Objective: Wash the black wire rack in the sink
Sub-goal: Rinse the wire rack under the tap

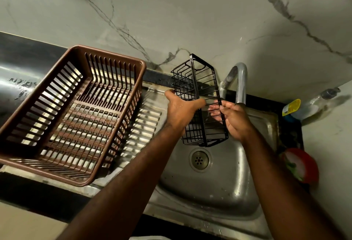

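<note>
The black wire rack (198, 79) stands on end above the steel sink (209, 186), its long side running away from me toward the wall. My left hand (181, 110) grips the rack's middle from the left, thumb across its central bar. My right hand (234, 119) holds the right edge, fingers curled through the wires. Both hands look wet. The rack's lower end hangs just above the drain (199, 160). The curved metal tap (240, 81) stands right behind my right hand; no running water shows.
A brown plastic slatted basket (22, 156) sits on the steel draining board at left. At the right counter edge are a clear soap bottle with a yellow label (312, 106) and a red dish with a scrub pad (302, 165). A marble wall rises behind.
</note>
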### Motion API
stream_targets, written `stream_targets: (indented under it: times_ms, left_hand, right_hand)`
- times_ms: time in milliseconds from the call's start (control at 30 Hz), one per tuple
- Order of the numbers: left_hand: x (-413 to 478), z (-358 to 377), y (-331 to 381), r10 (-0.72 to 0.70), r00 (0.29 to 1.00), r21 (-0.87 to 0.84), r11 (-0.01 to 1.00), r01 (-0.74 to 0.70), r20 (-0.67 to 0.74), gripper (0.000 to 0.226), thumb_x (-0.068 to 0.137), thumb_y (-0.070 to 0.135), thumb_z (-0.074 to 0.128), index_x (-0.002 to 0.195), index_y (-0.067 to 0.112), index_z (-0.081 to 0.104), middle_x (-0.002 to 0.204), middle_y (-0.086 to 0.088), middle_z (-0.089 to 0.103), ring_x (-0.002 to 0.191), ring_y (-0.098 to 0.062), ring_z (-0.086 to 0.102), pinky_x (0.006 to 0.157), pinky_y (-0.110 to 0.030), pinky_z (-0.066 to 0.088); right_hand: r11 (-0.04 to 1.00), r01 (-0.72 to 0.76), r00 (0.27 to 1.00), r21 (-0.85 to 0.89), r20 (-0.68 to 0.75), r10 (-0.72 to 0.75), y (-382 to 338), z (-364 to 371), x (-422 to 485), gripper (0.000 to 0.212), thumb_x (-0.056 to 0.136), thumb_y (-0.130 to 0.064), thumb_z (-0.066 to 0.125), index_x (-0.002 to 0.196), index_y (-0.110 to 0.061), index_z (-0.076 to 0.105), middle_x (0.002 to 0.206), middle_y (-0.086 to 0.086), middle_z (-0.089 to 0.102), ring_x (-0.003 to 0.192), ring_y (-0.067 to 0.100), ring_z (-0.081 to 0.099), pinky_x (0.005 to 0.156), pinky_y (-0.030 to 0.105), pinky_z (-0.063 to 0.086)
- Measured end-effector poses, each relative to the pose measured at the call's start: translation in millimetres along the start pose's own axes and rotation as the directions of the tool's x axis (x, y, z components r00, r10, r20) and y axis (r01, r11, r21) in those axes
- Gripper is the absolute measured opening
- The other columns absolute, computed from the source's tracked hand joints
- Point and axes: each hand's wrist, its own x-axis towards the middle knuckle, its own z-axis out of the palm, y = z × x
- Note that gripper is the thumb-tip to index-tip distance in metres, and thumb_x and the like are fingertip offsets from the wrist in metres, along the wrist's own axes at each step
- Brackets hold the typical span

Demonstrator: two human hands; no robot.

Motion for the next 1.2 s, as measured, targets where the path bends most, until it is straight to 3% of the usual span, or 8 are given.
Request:
stream_targets:
  times_ms: [167,333,567,667,833,933,1033,1200]
  left_hand:
    - [-1.0,-0.8,1.3,-0.027,1.0,-0.021,0.999,0.027,-0.004,0.099,0.082,0.017,0.08,0.151,0.01,0.01,0.123,-0.003,0.037,0.116,-0.019,0.043,0.095,-0.033,0.04]
    - [-2.5,2.4,1.3,-0.039,0.999,-0.035,0.999,0.039,0.004,0.099,0.082,0.015,0.08,0.151,0.009,0.009,0.123,-0.004,0.036,0.116,-0.02,0.042,0.095,-0.033,0.04]
    - [-4.7,4.8,-1.8,-0.047,0.999,-0.068,0.996,0.049,0.024,0.099,0.082,0.015,0.081,0.15,0.011,0.01,0.125,-0.004,0.038,0.117,-0.02,0.042,0.093,-0.032,0.04]
    - [-6.1,4.8,-3.3,-0.052,0.999,-0.074,0.996,0.052,0.011,0.098,0.08,0.015,0.082,0.149,0.013,0.013,0.134,-0.011,0.043,0.119,-0.022,0.045,0.093,-0.034,0.041]
    - [-5.1,1.6,-1.5,-0.051,0.999,-0.075,0.996,0.052,0.016,0.097,0.081,0.014,0.08,0.15,0.011,0.013,0.13,-0.008,0.043,0.116,-0.02,0.044,0.092,-0.034,0.039]
    - [-1.0,-2.6,1.2,-0.067,0.998,-0.102,0.992,0.068,0.007,0.099,0.082,0.014,0.079,0.153,0.012,0.011,0.138,-0.011,0.042,0.115,-0.02,0.043,0.094,-0.035,0.038]
    - [3.0,-3.8,4.3,-0.067,0.998,-0.109,0.992,0.066,-0.002,0.1,0.08,0.015,0.079,0.153,0.013,0.011,0.145,-0.015,0.04,0.118,-0.021,0.042,0.096,-0.038,0.039]
    - [0.1,5.3,2.0,-0.029,0.999,-0.096,0.995,0.027,-0.015,0.099,0.081,0.012,0.078,0.152,0.011,0.01,0.125,-0.005,0.038,0.116,-0.021,0.042,0.095,-0.034,0.04]
  right_hand:
    - [0.996,0.026,0.993,-0.089,0.113,-0.015,2.2,-12.0,2.7,0.034,0.104,0.0,0.041,0.134,-0.003,0.055,0.119,0.018,0.07,0.107,0.03,0.07,0.092,0.038,0.056]
    - [0.954,0.104,0.992,-0.283,-0.041,-0.12,8.1,-2.5,1.7,0.024,0.102,0.003,0.044,0.123,0.006,0.057,0.106,0.022,0.07,0.078,0.018,0.074,0.071,0.028,0.061]
    - [0.951,0.096,0.965,-0.293,-0.208,-0.162,19.7,3.3,-0.1,0.012,0.092,-0.002,0.068,0.097,-0.011,0.064,0.088,0.019,0.072,0.07,0.023,0.074,0.056,0.026,0.055]
    - [0.966,0.072,0.974,-0.25,-0.191,-0.122,17.5,1.3,-5.9,0.009,0.091,-0.007,0.07,0.096,-0.012,0.065,0.091,0.017,0.074,0.079,0.025,0.076,0.071,0.037,0.061]
    - [0.979,-0.174,0.966,-0.109,0.172,0.191,6.8,-11.7,-14.3,0.035,0.108,-0.028,0.04,0.124,-0.008,0.064,0.117,0.015,0.072,0.111,0.03,0.069,0.099,0.051,0.052]
    - [0.978,-0.207,0.933,-0.001,0.302,0.197,2.1,-20.0,-18.1,0.042,0.107,-0.029,0.035,0.136,-0.008,0.056,0.128,0.016,0.067,0.118,0.031,0.065,0.101,0.049,0.048]
    - [0.991,-0.135,0.953,0.016,0.275,0.126,3.6,-22.1,-16.9,0.039,0.103,-0.022,0.043,0.132,0.0,0.058,0.125,0.021,0.067,0.111,0.031,0.068,0.093,0.041,0.055]
    - [0.978,-0.057,0.998,-0.199,0.016,0.062,11.5,-7.5,-12.0,0.024,0.105,-0.017,0.048,0.118,-0.006,0.066,0.111,0.016,0.074,0.099,0.027,0.073,0.082,0.034,0.06]
